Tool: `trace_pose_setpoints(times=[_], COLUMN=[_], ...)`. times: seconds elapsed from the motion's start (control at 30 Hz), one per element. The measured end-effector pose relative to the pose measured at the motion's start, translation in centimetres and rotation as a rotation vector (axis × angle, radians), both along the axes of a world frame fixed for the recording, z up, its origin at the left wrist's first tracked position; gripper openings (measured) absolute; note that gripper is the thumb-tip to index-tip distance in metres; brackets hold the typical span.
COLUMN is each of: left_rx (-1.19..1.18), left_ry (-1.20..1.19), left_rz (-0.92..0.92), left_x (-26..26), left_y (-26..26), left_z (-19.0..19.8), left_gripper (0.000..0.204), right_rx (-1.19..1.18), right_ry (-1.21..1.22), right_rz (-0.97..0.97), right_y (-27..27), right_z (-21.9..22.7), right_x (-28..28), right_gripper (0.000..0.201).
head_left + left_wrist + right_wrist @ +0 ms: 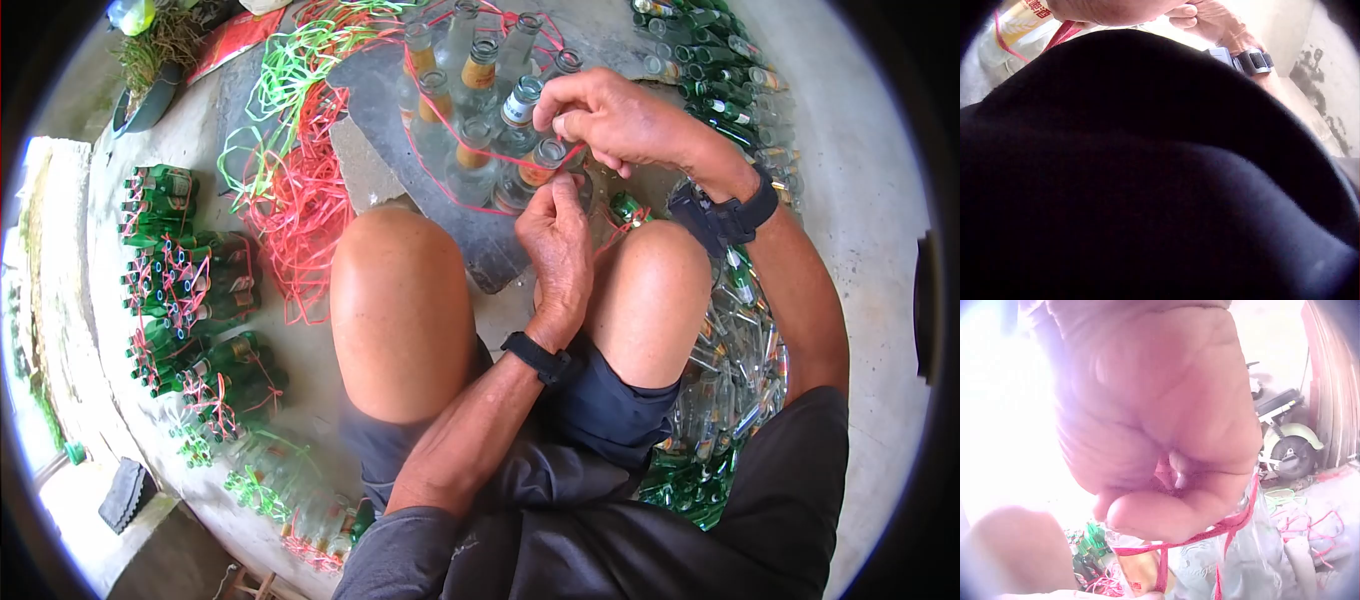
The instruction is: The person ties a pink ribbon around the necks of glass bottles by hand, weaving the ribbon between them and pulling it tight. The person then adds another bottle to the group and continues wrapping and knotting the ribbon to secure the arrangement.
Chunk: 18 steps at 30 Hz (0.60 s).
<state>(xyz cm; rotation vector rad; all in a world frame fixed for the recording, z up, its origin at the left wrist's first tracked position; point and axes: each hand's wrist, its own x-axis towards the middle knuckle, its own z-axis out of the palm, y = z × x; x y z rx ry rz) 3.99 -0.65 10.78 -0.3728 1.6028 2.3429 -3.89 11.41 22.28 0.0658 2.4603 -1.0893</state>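
Clear glass bottles (pixel 478 75), some with orange labels, stand upright in a cluster on a dark stone slab (pixel 490 262). A red plastic strap (pixel 450 145) runs around the cluster at neck and body height. My left hand (pixel 560 240) pinches the strap beside the nearest bottle, between thumb and fingers. Above it, my right hand (pixel 630 118) curls its fingers and thumb on the strap at the cluster's right side. In the right wrist view, the red strap (pixel 1210 534) passes right under the curled fingers. Dark cloth covers most of the left wrist view.
Loose red strapping (pixel 300 200) and green strapping (pixel 285 75) lie in a heap left of the slab. Tied bundles of green bottles (pixel 190 270) stand on the floor at left. More green bottles (pixel 715 60) and clear bottles (pixel 730 370) lie at right. A scooter (pixel 1288 444) stands behind.
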Motion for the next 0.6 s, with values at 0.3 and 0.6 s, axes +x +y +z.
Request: trace_pose_setpoints(times=[0.3, 0.6], left_rx=[0.21, 0.345], left_ry=[-0.155, -0.237], left_rz=[-0.084, -0.104], left_x=[-0.7, -1.1], left_y=[0.5, 1.1], left_z=[2.0, 2.3], left_gripper=[0.032, 0.032], right_rx=[-0.608, -0.875], right_ry=[-0.046, 0.043], right_rz=[-0.225, -0.344], right_y=[1.9, 3.7], right_z=[-0.6, -1.1], right_x=[0.6, 0.8], right_gripper=[0.02, 0.023])
